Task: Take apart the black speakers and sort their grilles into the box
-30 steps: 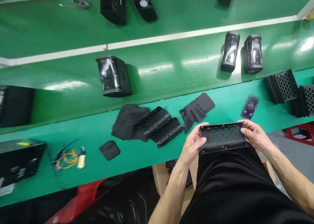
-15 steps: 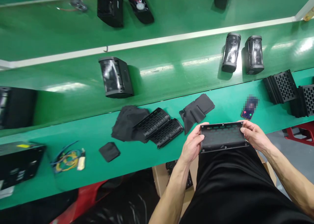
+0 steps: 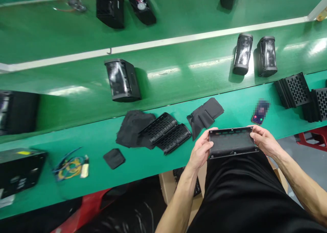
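Note:
A black perforated speaker grille is held level above my lap, its hollow inner side facing me. Dark cloth lines the inside, and a row of slots shows along its far edge. My left hand is closed on the left end, thumb on the inner rim. At the right end, my right hand grips the frame the same way. Left of my hands, two more grilles lie partly over a pile of black cloth sheets. Another stack of black cloth rests just beyond my left hand.
Stacked grilles stand at the right, near a phone. A small cloth stack, coiled cables and a black box lie leftward. Speakers stand on the green line beyond the bench.
Cloth inside the held grille now covers more of the slots. Speakers on the nearer green line have shifted slightly right; parts on the far one have shifted left. Both hands stay in place.

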`<action>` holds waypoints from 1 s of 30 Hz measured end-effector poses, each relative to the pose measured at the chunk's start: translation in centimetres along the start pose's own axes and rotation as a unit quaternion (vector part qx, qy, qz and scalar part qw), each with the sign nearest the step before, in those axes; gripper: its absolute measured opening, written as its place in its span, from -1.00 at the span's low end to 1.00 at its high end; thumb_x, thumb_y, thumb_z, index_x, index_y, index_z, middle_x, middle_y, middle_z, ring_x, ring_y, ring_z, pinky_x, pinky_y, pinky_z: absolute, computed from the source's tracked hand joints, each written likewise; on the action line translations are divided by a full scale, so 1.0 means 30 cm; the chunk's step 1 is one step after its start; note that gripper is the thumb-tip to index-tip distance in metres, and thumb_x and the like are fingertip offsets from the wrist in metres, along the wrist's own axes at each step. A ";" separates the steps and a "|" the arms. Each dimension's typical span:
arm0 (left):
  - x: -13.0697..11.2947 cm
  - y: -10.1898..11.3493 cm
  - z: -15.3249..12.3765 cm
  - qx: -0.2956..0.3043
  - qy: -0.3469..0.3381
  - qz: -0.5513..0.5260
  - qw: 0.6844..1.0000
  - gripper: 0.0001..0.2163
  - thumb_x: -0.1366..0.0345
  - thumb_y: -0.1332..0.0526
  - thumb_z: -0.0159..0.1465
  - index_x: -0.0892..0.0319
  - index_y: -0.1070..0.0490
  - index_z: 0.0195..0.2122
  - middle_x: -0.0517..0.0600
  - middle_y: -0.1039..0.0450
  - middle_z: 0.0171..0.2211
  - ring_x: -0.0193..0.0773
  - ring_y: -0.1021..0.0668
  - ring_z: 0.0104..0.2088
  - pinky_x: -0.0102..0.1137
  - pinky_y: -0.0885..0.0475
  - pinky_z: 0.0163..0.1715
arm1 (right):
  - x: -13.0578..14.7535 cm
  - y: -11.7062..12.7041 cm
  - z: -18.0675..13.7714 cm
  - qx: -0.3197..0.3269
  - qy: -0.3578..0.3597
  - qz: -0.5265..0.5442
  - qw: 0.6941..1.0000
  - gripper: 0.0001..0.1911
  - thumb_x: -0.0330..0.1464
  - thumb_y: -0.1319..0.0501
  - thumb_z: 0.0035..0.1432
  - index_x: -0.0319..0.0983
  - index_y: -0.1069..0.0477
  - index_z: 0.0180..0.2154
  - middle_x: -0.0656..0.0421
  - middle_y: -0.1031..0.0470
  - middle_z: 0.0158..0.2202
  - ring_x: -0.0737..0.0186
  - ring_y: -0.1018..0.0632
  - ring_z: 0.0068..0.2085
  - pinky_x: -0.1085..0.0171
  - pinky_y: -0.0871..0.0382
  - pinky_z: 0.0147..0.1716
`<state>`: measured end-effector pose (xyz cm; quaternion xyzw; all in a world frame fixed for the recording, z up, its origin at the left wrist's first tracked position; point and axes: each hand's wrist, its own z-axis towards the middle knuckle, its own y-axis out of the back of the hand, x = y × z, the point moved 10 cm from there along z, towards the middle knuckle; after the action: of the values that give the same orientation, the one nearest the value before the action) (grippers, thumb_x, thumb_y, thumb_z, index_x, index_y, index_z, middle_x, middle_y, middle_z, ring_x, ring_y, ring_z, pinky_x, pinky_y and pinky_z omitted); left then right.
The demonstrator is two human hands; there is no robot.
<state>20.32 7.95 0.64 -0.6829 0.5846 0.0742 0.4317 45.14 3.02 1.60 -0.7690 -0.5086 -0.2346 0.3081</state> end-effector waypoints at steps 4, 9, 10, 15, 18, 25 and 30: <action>0.005 0.002 0.004 0.009 0.001 -0.002 1.000 -0.44 0.30 -0.43 0.10 0.17 -0.54 0.17 0.07 -0.64 -0.05 -0.09 -0.65 -0.09 -0.29 -0.54 -0.03 | 0.001 -0.003 0.004 0.004 0.005 -0.010 1.000 -0.58 -0.06 -0.59 0.01 -0.13 -0.55 -0.22 0.27 -0.40 -0.42 0.32 -0.37 -0.45 0.29 -0.32 -0.43; -0.008 0.008 0.009 -0.003 -0.015 0.005 1.000 -0.47 0.33 -0.43 0.07 0.19 -0.58 0.12 0.08 -0.63 -0.02 -0.09 -0.63 -0.05 -0.30 -0.53 0.00 | 0.009 0.005 0.012 -0.002 0.011 -0.016 1.000 -0.59 -0.07 -0.58 0.02 -0.12 -0.57 -0.19 0.27 -0.42 -0.41 0.32 -0.38 -0.45 0.30 -0.32 -0.44; -0.008 0.008 0.011 -0.004 -0.015 0.007 1.000 -0.47 0.32 -0.43 0.06 0.18 -0.59 0.12 0.08 -0.63 -0.03 -0.09 -0.63 -0.05 -0.31 -0.53 -0.01 | 0.009 0.004 0.013 -0.001 0.009 -0.014 1.000 -0.58 -0.08 -0.59 0.01 -0.12 -0.58 -0.18 0.27 -0.43 -0.41 0.32 -0.39 -0.45 0.30 -0.32 -0.44; -0.009 0.008 0.017 -0.001 -0.011 -0.002 1.000 -0.48 0.30 -0.45 0.09 0.16 -0.59 0.12 0.12 -0.65 0.01 0.00 -0.66 -0.01 -0.25 -0.55 0.01 | -0.018 -0.011 0.029 0.003 -0.016 0.040 0.999 -0.53 -0.03 -0.62 -0.02 -0.13 -0.56 -0.21 0.27 -0.47 -0.44 0.32 -0.42 -0.48 0.30 -0.35 -0.43; -0.015 0.039 0.019 -0.005 -0.010 -0.020 1.000 -0.48 0.24 -0.51 0.12 0.15 -0.60 0.14 0.15 -0.65 0.05 0.08 -0.66 0.05 -0.20 -0.56 0.07 | -0.032 -0.013 0.055 -0.001 -0.020 0.064 0.998 -0.48 0.00 -0.64 -0.07 -0.16 -0.52 -0.29 0.28 -0.47 -0.49 0.34 -0.41 -0.52 0.32 -0.33 -0.45; 0.016 -0.077 0.118 0.158 0.140 -0.159 0.964 -0.48 -0.18 -0.37 0.34 0.16 -0.67 0.07 0.17 -0.71 -0.06 0.02 -0.72 -0.06 -0.20 -0.58 0.03 | 0.031 -0.055 0.135 0.068 -0.023 0.056 0.996 -0.43 0.01 -0.68 -0.11 -0.22 -0.55 -0.28 0.25 -0.54 -0.46 0.38 -0.46 -0.53 0.36 -0.34 -0.45; 0.096 -0.224 0.157 0.261 0.290 -0.123 0.913 -0.35 -0.29 -0.23 0.39 0.28 -0.66 0.01 0.25 -0.73 -0.20 0.05 -0.76 -0.24 -0.20 -0.63 -0.22 | 0.153 -0.134 0.207 0.169 -0.035 -0.088 0.981 -0.43 0.11 -0.58 0.01 -0.22 -0.60 -0.24 0.24 -0.57 -0.45 0.37 -0.48 -0.51 0.34 -0.35 -0.45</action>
<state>28.90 8.64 -0.62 -0.6038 0.5942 -0.3357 0.4118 43.43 11.54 1.28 -0.6656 -0.6172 -0.1444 0.3940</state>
